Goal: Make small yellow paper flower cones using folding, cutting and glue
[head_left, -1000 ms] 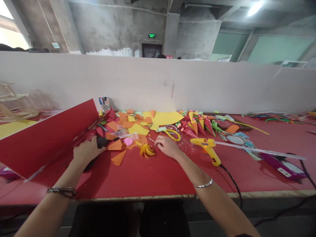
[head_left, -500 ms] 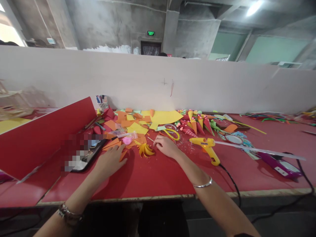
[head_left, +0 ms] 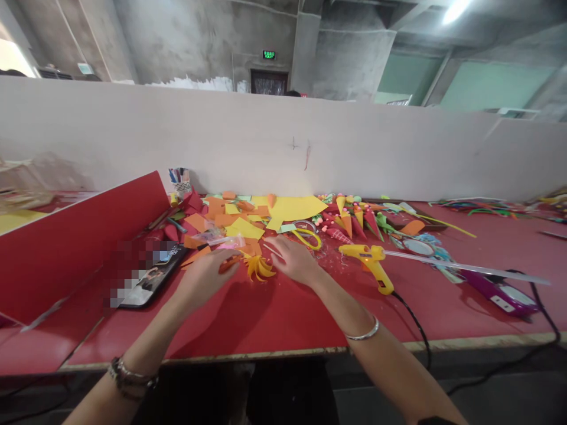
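Observation:
My left hand (head_left: 207, 276) is raised a little over the table, its fingers closed on a small orange paper piece (head_left: 229, 265). To the right of that paper lies a yellow curled-paper piece (head_left: 259, 269) with several pointed, curved strips. My right hand (head_left: 296, 260) is just beyond its right side, with a thin pale stick (head_left: 272, 250) between the fingers. Part of the stick is covered by the hand. Orange and yellow paper scraps (head_left: 244, 229) lie behind both hands.
A yellow glue gun (head_left: 374, 268) lies to the right, its long clear glue stick (head_left: 460, 268) reaching across a purple power strip (head_left: 500, 293). Left are a phone (head_left: 162, 274) and an upright red board (head_left: 84, 242). Yellow-handled scissors (head_left: 310, 241) and paper cones (head_left: 354, 221) lie behind.
My left hand has picked up an orange paper piece and lifted it slightly toward the yellow curled piece. The right hand's fingers have stretched further left along the stick.

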`<state>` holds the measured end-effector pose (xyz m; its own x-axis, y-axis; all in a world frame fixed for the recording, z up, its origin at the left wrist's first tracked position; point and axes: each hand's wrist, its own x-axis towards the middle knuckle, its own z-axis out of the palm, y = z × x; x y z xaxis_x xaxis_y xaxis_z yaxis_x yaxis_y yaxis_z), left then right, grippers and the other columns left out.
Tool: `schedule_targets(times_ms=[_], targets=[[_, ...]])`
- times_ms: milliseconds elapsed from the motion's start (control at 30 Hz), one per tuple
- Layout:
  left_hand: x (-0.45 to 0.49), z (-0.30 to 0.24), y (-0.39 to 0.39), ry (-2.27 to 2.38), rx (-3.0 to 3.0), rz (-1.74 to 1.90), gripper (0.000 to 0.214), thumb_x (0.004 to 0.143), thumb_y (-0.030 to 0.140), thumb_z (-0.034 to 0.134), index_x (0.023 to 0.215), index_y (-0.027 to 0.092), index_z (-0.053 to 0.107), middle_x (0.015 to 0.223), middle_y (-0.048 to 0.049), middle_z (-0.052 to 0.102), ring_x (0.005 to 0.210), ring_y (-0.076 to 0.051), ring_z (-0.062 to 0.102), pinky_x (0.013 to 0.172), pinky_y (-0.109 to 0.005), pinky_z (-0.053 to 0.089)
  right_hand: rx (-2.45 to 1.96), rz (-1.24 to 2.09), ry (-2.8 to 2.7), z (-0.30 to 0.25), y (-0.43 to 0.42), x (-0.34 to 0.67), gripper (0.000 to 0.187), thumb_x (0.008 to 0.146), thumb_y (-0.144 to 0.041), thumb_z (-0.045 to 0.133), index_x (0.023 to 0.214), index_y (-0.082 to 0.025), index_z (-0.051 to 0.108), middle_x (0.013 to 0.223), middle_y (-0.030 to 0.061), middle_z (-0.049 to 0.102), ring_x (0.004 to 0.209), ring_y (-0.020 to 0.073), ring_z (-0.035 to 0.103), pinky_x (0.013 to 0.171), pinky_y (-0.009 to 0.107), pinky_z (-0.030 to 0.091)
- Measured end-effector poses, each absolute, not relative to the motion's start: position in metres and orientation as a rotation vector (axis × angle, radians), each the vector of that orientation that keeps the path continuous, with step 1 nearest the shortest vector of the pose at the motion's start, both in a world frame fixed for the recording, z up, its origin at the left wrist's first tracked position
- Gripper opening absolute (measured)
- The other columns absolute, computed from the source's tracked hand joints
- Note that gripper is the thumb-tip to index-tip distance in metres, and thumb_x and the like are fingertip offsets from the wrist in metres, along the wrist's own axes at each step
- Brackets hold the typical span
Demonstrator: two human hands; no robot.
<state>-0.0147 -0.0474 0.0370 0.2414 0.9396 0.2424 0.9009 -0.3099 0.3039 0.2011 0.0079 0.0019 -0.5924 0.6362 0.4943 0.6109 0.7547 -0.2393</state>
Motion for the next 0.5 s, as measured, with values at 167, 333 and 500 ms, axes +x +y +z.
schedule_targets(times_ms=[167,333,500], targets=[[0.007,0.042,-0.032,1.549,2.443,0.658,0.032,0.080,0.029,0.040,0.108,0.018,0.051,0.097,-0.0058,0.063,0.086,-0.018,0.058,0.073,-0.027,0.043,-0.819,-0.121,-2.443,0.006,0.000,0.194,0.044,0.086,-0.032,0.041,0.126,-0.015,0.034,0.112,0.0121,0.049,0.099,0.0215,0.050,0.078,0.032,0.043],[0.022,0.044,-0.026,1.491,2.521,0.428,0.064,0.073,0.021,0.048,0.131,0.017,0.021,0.082,-0.0042,0.063,0.072,-0.018,0.059,0.059,-0.024,0.042,-0.836,-0.346,-2.505,0.000,0.005,0.191,0.029,0.089,-0.027,0.034,0.105,-0.014,0.054,0.094,0.0112,0.057,0.081,0.0184,0.055,0.070,0.030,0.042],[0.027,0.051,-0.025,1.477,2.668,0.274,0.061,0.073,0.017,0.046,0.130,0.019,0.025,0.087,-0.0068,0.064,0.074,-0.021,0.060,0.056,-0.025,0.040,-0.835,-0.346,-2.581,0.000,0.008,0.192,0.028,0.089,-0.028,0.037,0.088,-0.013,0.060,0.080,0.0091,0.060,0.073,0.0161,0.056,0.064,0.027,0.039]])
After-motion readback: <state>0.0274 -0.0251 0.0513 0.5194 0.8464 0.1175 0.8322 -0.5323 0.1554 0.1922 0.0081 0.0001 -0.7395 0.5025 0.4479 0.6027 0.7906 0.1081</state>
